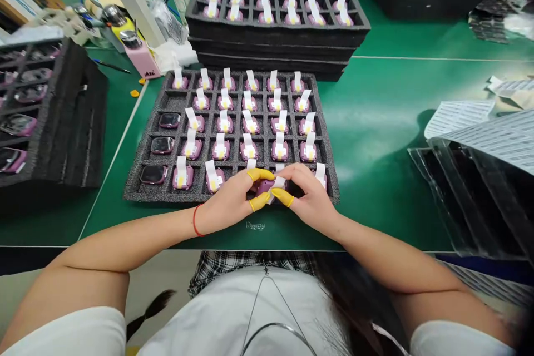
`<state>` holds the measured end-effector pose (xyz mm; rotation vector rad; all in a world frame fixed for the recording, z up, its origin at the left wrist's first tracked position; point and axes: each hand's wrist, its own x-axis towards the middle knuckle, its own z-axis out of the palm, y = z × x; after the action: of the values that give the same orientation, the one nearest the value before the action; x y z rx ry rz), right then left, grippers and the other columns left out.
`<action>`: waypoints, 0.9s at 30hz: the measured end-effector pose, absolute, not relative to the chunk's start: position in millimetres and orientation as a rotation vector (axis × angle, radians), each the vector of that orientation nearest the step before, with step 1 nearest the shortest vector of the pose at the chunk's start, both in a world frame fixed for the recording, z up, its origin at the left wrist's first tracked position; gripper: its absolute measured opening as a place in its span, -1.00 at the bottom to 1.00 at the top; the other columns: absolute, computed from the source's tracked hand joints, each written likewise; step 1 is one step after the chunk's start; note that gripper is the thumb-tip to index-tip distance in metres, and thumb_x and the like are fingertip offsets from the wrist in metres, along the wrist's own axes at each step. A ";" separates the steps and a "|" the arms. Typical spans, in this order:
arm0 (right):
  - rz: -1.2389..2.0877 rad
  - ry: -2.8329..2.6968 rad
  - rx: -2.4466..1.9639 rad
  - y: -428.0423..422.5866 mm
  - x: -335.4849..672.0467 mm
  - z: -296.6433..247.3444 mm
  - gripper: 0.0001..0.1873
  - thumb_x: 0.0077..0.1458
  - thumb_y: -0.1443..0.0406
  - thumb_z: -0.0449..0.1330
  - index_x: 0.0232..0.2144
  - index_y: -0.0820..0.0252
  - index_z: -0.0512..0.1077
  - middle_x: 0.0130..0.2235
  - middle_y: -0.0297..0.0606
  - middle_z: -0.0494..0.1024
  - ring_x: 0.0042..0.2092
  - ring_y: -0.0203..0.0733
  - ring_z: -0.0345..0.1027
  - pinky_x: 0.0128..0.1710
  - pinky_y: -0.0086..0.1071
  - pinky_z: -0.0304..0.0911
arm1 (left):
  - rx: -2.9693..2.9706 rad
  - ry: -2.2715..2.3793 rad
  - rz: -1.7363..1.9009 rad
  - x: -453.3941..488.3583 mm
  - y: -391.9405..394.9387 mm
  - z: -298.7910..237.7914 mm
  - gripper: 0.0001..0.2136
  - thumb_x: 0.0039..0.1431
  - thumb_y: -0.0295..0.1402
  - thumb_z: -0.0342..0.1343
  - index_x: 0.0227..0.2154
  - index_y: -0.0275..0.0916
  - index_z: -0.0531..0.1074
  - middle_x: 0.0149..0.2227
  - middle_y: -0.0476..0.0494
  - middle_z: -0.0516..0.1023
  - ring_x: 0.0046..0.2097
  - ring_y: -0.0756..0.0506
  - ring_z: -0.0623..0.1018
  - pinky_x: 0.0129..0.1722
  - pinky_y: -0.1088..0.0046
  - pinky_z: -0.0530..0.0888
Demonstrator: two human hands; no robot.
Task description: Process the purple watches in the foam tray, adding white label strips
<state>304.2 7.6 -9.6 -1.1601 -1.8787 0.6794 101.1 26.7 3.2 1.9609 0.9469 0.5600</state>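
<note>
Both my hands meet over the near edge of a black foam tray [142, 189] on the green table. My left hand [231, 200] and my right hand [308, 197], each with yellow finger cots, pinch a small purple watch body [264, 186] between them. A white tab sticks to it at my right thumb. The tray's cells hold several purple watch bodies [221, 149] with white and yellow tabs. Three at the left column [162, 145] show bare dark screens.
A stack of black trays [275, 39] filled with tabbed watch bodies stands behind. More trays [50, 117] sit at the left. Clear film and white printed sheets [479, 139] lie at the right. A pink tool [144, 58] and clutter sit at the back left. Another person's arms show at the top edge.
</note>
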 end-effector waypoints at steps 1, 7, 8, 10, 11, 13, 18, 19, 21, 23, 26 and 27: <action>0.656 -1.875 -1.157 7.3 303.8 -9.7 -0.95 0.13 0.30 0.25 -0.31 0.14 0.46 -0.31 -0.26 0.52 -0.22 -0.19 0.38 -0.22 -0.26 0.36 | 2.069 0.964 0.609 101.8 26.5 -0.1 -0.74 0.24 -0.28 0.13 -0.05 -0.21 0.38 -0.12 -0.15 0.53 -0.13 -0.09 0.51 -0.14 0.31 0.51; 0.368 -2.000 -0.877 7.6 306.8 -4.2 -0.86 0.13 0.44 0.20 -0.34 0.10 0.49 -0.36 -0.29 0.50 -0.31 -0.27 0.37 -0.36 -0.35 0.33 | 2.239 0.922 0.756 98.7 32.4 -6.1 -0.81 0.24 -0.40 0.12 -0.09 -0.20 0.39 -0.05 -0.16 0.50 -0.03 -0.10 0.45 -0.02 0.27 0.45; 0.316 -2.036 -0.843 7.9 307.8 -3.4 -0.85 0.14 0.44 0.19 -0.34 0.09 0.50 -0.36 -0.29 0.51 -0.32 -0.27 0.37 -0.37 -0.36 0.33 | 2.234 0.900 0.759 98.0 32.6 -5.8 -0.86 0.24 -0.41 0.12 -0.14 -0.20 0.42 -0.05 -0.16 0.51 -0.02 -0.09 0.47 -0.01 0.27 0.45; 0.266 -2.119 -0.795 8.9 309.7 -2.7 -0.84 0.16 0.43 0.17 -0.31 0.09 0.52 -0.37 -0.29 0.53 -0.35 -0.28 0.37 -0.39 -0.37 0.31 | 2.227 0.870 0.750 96.7 32.7 -5.4 -0.94 0.25 -0.41 0.10 -0.27 -0.20 0.46 -0.06 -0.16 0.52 -0.02 -0.08 0.49 -0.02 0.27 0.46; 0.255 -2.166 -0.766 9.6 310.5 -2.7 -0.84 0.17 0.42 0.17 -0.29 0.10 0.52 -0.37 -0.28 0.54 -0.35 -0.28 0.38 -0.39 -0.36 0.31 | 2.227 0.863 0.747 96.2 32.7 -5.5 -0.93 0.26 -0.41 0.09 -0.30 -0.21 0.47 -0.06 -0.17 0.52 -0.02 -0.08 0.50 -0.02 0.27 0.47; 0.243 -2.251 -0.692 11.0 311.7 -3.1 -0.86 0.18 0.39 0.18 -0.22 0.13 0.51 -0.31 -0.22 0.58 -0.31 -0.24 0.41 -0.35 -0.34 0.33 | 2.228 0.861 0.758 95.6 32.9 -6.2 -0.90 0.27 -0.41 0.07 -0.30 -0.22 0.49 -0.06 -0.18 0.53 -0.02 -0.08 0.51 -0.04 0.27 0.48; 0.407 -2.217 -0.767 12.3 311.3 -3.6 -0.87 0.20 0.32 0.18 -0.17 0.11 0.45 -0.22 -0.18 0.59 -0.18 -0.20 0.47 -0.25 -0.29 0.41 | 2.240 0.842 0.789 97.0 33.3 -8.3 -0.90 0.27 -0.39 0.10 -0.26 -0.21 0.52 -0.10 -0.18 0.54 -0.05 -0.08 0.52 -0.06 0.29 0.49; 0.426 -2.205 -0.788 12.2 310.9 -3.3 -0.87 0.21 0.33 0.18 -0.17 0.10 0.44 -0.23 -0.20 0.59 -0.19 -0.20 0.47 -0.25 -0.29 0.41 | 2.239 0.838 0.793 97.5 33.1 -8.5 -0.91 0.26 -0.39 0.11 -0.26 -0.21 0.53 -0.10 -0.17 0.54 -0.06 -0.07 0.52 -0.07 0.30 0.49; 0.415 -2.219 -0.796 11.8 310.4 -2.2 -0.85 0.21 0.36 0.17 -0.14 0.13 0.41 -0.25 -0.22 0.60 -0.20 -0.20 0.47 -0.25 -0.29 0.39 | 2.235 0.832 0.792 98.3 32.8 -8.7 -0.92 0.25 -0.39 0.13 -0.27 -0.20 0.53 -0.11 -0.15 0.55 -0.08 -0.07 0.53 -0.08 0.30 0.48; 0.349 -2.262 -0.795 11.7 310.4 0.1 -0.83 0.20 0.40 0.17 -0.13 0.17 0.41 -0.26 -0.21 0.60 -0.23 -0.20 0.45 -0.28 -0.30 0.36 | 2.235 0.829 0.785 98.7 32.3 -8.6 -0.92 0.24 -0.40 0.14 -0.27 -0.19 0.53 -0.11 -0.13 0.55 -0.09 -0.06 0.53 -0.08 0.30 0.47; 0.216 -2.312 -0.788 12.2 311.0 4.2 -0.84 0.19 0.45 0.15 -0.17 0.21 0.42 -0.31 -0.21 0.60 -0.29 -0.21 0.40 -0.32 -0.31 0.29 | 2.233 0.841 0.776 99.3 31.3 -8.0 -0.93 0.23 -0.40 0.13 -0.29 -0.18 0.53 -0.11 -0.11 0.55 -0.09 -0.06 0.53 -0.06 0.30 0.45; 0.178 -2.324 -0.784 12.5 311.3 5.3 -0.86 0.20 0.45 0.14 -0.19 0.21 0.43 -0.32 -0.21 0.60 -0.30 -0.21 0.39 -0.33 -0.30 0.28 | 2.231 0.849 0.773 99.5 31.0 -7.6 -0.92 0.23 -0.40 0.13 -0.31 -0.18 0.52 -0.11 -0.11 0.55 -0.09 -0.05 0.53 -0.06 0.30 0.45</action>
<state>311.3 12.5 5.3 -0.7836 -2.3240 0.1775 99.5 31.0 -7.6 2.2310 0.8489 0.7725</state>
